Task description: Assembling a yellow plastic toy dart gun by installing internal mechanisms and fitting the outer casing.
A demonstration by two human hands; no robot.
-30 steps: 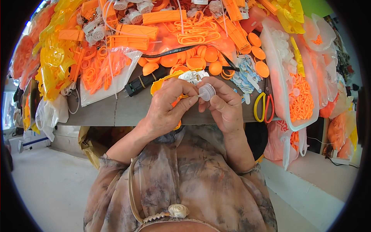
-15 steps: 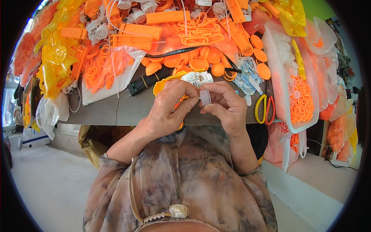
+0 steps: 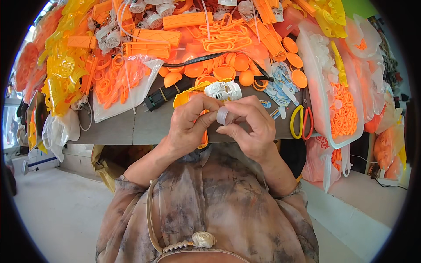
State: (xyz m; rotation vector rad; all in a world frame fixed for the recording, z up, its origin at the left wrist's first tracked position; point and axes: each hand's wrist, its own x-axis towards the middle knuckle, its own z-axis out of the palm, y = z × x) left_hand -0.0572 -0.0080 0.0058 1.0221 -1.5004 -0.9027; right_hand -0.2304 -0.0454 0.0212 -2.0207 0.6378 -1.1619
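Observation:
A small translucent plastic cylinder (image 3: 223, 115), ribbed around its side, is pinched between my two hands at the front edge of the table. My left hand (image 3: 191, 119) is closed, its thumb and index finger against the cylinder's left side. From the right, the curled thumb and fingers of my right hand (image 3: 253, 127) grip the same piece. Just behind the hands lie a yellow plastic shell (image 3: 183, 97) and a white mechanism housing (image 3: 223, 90). Part of an orange piece (image 3: 204, 139) shows below my left hand, mostly hidden.
Orange half-round caps (image 3: 224, 73) and orange clips (image 3: 226, 38) are heaped farther back. Scissors (image 3: 301, 122) lie right of my hands, beside a clear bin (image 3: 312, 81) of small parts. A black plug adapter (image 3: 155, 98) and sticker sheets (image 3: 280, 83) are nearby.
Both hands have shifted slightly left with the translucent cylinder, which has turned so its round side shows differently. More of the white housing is uncovered.

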